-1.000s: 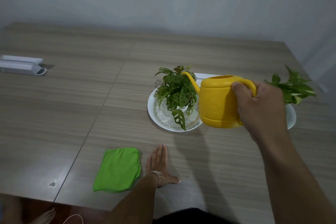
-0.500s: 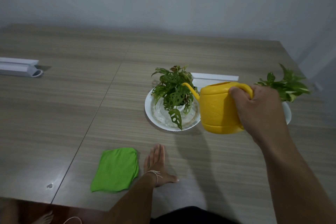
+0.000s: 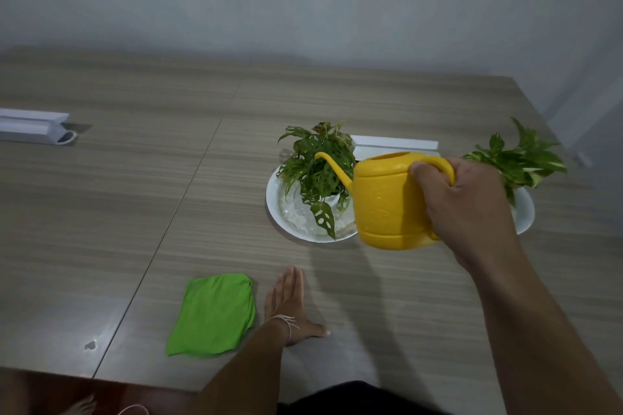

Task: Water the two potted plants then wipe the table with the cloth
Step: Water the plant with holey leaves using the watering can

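Note:
My right hand (image 3: pixel 462 209) grips the handle of a yellow watering can (image 3: pixel 387 202), held above the table with its thin spout pointing left over the holey-leafed plant (image 3: pixel 317 172). That plant stands in a white dish (image 3: pixel 274 209) with water in it. A second leafy plant (image 3: pixel 519 158) in another white dish (image 3: pixel 526 212) sits to the right, partly hidden behind my right hand. A folded green cloth (image 3: pixel 214 313) lies near the front edge. My left hand (image 3: pixel 290 303) rests flat on the table just right of the cloth, fingers together.
The wooden table (image 3: pixel 135 212) has a seam running from back to front left of the plants. A white rail-shaped object (image 3: pixel 33 126) lies at the far left, another white strip (image 3: pixel 394 145) behind the plants. A bare foot (image 3: pixel 79 406) shows below the front edge.
The watering can has tipped back toward level and dropped slightly, its spout drawing away from the left plant's foliage. My left hand and the cloth have stayed in place.

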Demonstrator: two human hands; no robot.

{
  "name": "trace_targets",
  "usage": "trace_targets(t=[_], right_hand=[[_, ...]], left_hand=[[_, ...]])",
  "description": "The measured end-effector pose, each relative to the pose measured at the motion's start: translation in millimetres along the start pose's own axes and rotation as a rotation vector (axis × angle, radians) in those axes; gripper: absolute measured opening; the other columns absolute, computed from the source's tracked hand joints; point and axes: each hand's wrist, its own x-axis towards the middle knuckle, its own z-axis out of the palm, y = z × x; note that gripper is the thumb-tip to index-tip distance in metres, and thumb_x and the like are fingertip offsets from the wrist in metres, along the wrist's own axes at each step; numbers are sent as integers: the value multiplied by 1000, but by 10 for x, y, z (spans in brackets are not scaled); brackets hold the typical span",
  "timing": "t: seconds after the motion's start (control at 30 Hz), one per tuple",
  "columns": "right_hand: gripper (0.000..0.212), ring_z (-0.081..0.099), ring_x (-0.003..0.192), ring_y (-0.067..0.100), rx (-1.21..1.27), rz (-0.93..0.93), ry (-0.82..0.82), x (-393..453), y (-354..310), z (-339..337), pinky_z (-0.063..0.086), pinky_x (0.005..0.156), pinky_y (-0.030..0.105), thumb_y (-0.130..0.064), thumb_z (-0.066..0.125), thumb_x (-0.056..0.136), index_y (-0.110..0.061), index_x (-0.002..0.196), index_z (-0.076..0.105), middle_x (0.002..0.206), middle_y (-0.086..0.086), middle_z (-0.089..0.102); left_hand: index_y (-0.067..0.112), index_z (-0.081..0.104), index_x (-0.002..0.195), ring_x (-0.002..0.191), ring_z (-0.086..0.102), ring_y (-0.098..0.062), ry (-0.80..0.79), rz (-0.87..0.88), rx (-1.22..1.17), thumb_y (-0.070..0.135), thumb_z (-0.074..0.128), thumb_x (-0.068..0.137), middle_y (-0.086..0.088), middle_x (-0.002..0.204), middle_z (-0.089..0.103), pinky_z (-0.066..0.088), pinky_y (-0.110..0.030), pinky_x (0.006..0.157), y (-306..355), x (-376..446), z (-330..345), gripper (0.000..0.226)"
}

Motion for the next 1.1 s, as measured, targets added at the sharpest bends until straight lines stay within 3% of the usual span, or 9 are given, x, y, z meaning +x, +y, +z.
trace_targets(t=[0.3, 0.43, 0.6, 0.73, 0.93, 1.0, 1.1], right_hand=[[48, 36, 50, 18, 43, -20, 26, 106, 26, 31, 32, 53, 31, -24, 61, 96, 3, 62, 41, 53, 11, 41], [49, 37, 52, 22, 34, -36, 34, 138, 35, 77, 33, 53, 32, -25, 60, 97, 6, 64, 41, 55, 18, 41], [45, 30, 48, 14, 25, -42, 46, 166, 55, 72, 28, 48, 30, -23, 59, 98, -3, 61, 43, 52, 6, 36], [50, 31, 50, 18, 37, -41, 57, 169, 96, 53, 28, 51, 31, -21, 60, 97, 6, 62, 38, 53, 8, 35], [47, 31, 50, 20, 0, -26, 39, 165, 121, -2, 28, 52, 33, -20, 60, 97, -13, 57, 34, 51, 5, 33], [48, 32, 51, 22, -45, -26, 14, 175, 146, -27, 28, 52, 35, -18, 60, 96, -9, 56, 34, 51, 6, 33], [46, 35, 52, 24, -80, -16, -31, 173, 185, -37, 30, 52, 35, -17, 61, 95, 9, 62, 43, 54, 12, 39]], left_hand=[[26, -28, 153, 149, -30, -17, 22, 7, -9, 71, 73, 62, 7, 160, -35, -13, -42, 121, 5, -8, -7, 143], [26, -27, 154, 149, -29, -18, 26, 6, -8, 70, 74, 62, 6, 161, -34, -13, -42, 121, 0, -13, -5, 144], [26, -27, 153, 149, -29, -17, 32, 0, -5, 71, 74, 62, 6, 160, -34, -14, -41, 121, 10, -11, -4, 143], [26, -27, 153, 149, -29, -17, 34, -7, -7, 71, 74, 61, 7, 160, -34, -13, -41, 120, 12, -11, 3, 144], [27, -28, 153, 149, -30, -16, 37, -18, -1, 72, 73, 60, 7, 160, -35, -15, -40, 119, 24, -16, 9, 145], [27, -28, 153, 148, -30, -16, 30, -17, 3, 72, 73, 60, 7, 160, -36, -15, -41, 119, 26, -10, 5, 144], [27, -28, 153, 148, -30, -16, 29, -16, -1, 72, 72, 61, 7, 160, -36, -14, -41, 120, 27, -17, 2, 144]])
